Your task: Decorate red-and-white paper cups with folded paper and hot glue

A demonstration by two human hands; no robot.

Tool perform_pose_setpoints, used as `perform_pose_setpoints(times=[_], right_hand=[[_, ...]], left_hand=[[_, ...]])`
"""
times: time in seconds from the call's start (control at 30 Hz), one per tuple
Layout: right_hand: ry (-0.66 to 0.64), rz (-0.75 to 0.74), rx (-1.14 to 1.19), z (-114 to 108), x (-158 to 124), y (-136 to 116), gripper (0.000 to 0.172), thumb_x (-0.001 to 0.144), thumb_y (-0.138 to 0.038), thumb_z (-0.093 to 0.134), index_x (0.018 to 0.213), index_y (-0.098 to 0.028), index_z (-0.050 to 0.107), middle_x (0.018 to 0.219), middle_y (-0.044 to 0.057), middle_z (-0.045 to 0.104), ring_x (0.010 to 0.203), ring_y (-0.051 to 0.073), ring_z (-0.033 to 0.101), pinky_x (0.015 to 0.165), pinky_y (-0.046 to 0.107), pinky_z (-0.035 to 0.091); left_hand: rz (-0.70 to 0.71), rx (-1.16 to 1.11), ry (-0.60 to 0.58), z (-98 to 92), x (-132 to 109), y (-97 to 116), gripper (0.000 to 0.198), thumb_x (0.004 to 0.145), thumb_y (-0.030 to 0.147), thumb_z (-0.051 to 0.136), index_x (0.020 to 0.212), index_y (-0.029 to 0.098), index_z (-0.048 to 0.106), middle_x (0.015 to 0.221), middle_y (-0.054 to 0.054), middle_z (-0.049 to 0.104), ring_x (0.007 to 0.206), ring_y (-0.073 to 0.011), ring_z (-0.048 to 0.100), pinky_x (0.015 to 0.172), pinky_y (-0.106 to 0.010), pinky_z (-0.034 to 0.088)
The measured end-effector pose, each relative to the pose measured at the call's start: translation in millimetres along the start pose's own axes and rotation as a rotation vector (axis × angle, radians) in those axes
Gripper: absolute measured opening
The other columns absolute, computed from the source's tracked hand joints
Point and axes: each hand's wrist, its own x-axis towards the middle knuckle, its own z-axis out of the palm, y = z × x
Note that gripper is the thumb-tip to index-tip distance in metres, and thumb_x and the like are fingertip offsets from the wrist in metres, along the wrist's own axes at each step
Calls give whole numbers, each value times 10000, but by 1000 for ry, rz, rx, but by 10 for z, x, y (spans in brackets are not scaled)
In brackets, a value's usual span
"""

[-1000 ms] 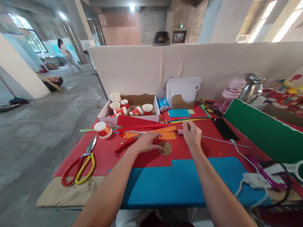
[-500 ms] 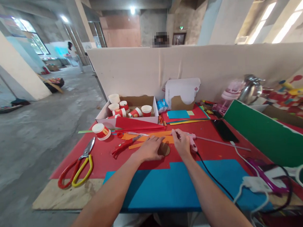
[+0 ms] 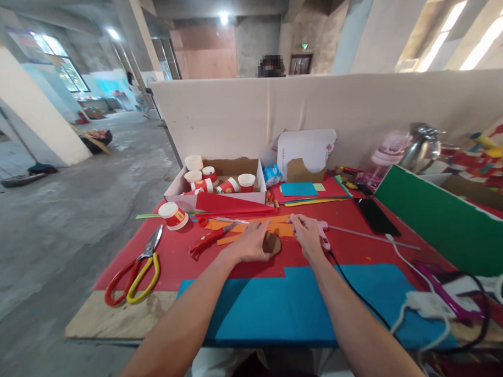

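My left hand point(image 3: 253, 241) rests on the red table cover, its fingers on the edge of a brown cardboard disc point(image 3: 272, 244). My right hand point(image 3: 307, 234) grips a pink glue gun point(image 3: 323, 235) just right of the disc, nozzle pointing left toward it. The gun's black cord point(image 3: 354, 292) trails back across a blue sheet point(image 3: 280, 303). Orange paper strips point(image 3: 273, 225) lie just beyond both hands.
Large red-and-yellow scissors point(image 3: 136, 267) lie at the left, small red scissors point(image 3: 207, 238) nearer my left hand. A box of paper cups point(image 3: 218, 181), one loose cup point(image 3: 173, 216), a phone point(image 3: 374, 214), a green board point(image 3: 442, 226) and a power strip point(image 3: 429, 303) surround the work area.
My right hand picked up the pink glue gun and brought it left beside the disc. My left hand shifted slightly onto the disc's edge.
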Motion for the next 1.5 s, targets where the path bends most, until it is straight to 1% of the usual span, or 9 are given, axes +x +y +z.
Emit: perform_pose_setpoints(times=[0.13, 0.33, 0.6, 0.73, 0.83, 1.03, 1.2, 1.33, 1.5], right_hand=[[-70, 161, 447, 45, -50, -73, 353, 684, -545, 650, 688, -203, 563, 550, -44, 513, 408, 78, 401, 380, 209, 321], [-631, 376, 980, 122, -202, -247, 313, 774, -485, 620, 951, -228, 606, 838, 23, 701, 750, 174, 662, 747, 367, 532], [-618, 324, 1103, 139, -231, -223, 359, 746, -453, 672, 1035, -243, 634, 1046, 29, 705, 948, 197, 658, 875, 348, 516], [-618, 308, 1161, 103, -208, -240, 403, 739, -471, 671, 1063, -235, 625, 1096, 41, 691, 976, 212, 652, 947, 397, 478], [-584, 301, 1190, 58, -184, -268, 387, 778, -507, 615, 1047, -229, 626, 1069, 47, 701, 979, 202, 652, 949, 383, 478], [-548, 364, 1268, -18, -172, -307, 457, 867, -523, 447, 1077, -152, 611, 1016, 115, 711, 892, 202, 673, 873, 356, 520], [-504, 354, 1311, -20, -163, -286, 420, 879, -471, 422, 1112, -167, 594, 1057, 111, 699, 933, 199, 662, 942, 382, 474], [-459, 326, 1320, -10, -149, -268, 347, 862, -403, 466, 1089, -182, 609, 1074, 97, 695, 1032, 217, 634, 1026, 407, 399], [-413, 295, 1324, -23, -124, -259, 290, 843, -314, 490, 1089, -218, 610, 1092, 47, 695, 1083, 206, 608, 1047, 442, 375]], left_hand=[[35, -360, 98, -65, -3, -133, 958, 623, 340, 708, 1435, 190, 222, 1306, -154, 451, 1144, -286, 489, 946, -418, 420], [135, -690, 341, -198, -6, -73, 903, 682, 266, 680, 1444, 196, 201, 1105, -85, 519, 995, -194, 533, 905, -374, 437], [175, -406, 473, -248, -88, 208, 879, 691, 333, 695, 1436, 210, 246, 1244, -132, 475, 1119, -265, 489, 955, -410, 415], [-4, 43, 609, -856, -390, -327, 654, 768, 436, 610, 1351, 232, 394, 1310, -124, 476, 1240, -321, 402, 1028, -484, 322], [-552, 312, 725, -1235, -679, -912, 680, 725, 490, 627, 1295, 168, 445, 1222, -196, 515, 1185, -411, 431, 939, -558, 353], [-697, 384, 503, -1177, -978, -1455, 506, 771, 442, 574, 1191, 171, 498, 990, -123, 601, 975, -328, 580, 784, -421, 460], [-564, 373, 735, -1159, -935, -1050, 440, 761, 451, 574, 1099, 172, 534, 985, -98, 611, 930, -295, 590, 777, -396, 469], [-174, 113, 908, -1125, -629, -343, 561, 707, 412, 645, 1190, 188, 466, 1139, -85, 578, 1020, -243, 563, 876, -352, 454], [168, -260, 822, -650, -128, 253, 520, 710, 366, 658, 1162, 177, 483, 1132, -75, 578, 1030, -211, 561, 901, -325, 455]])
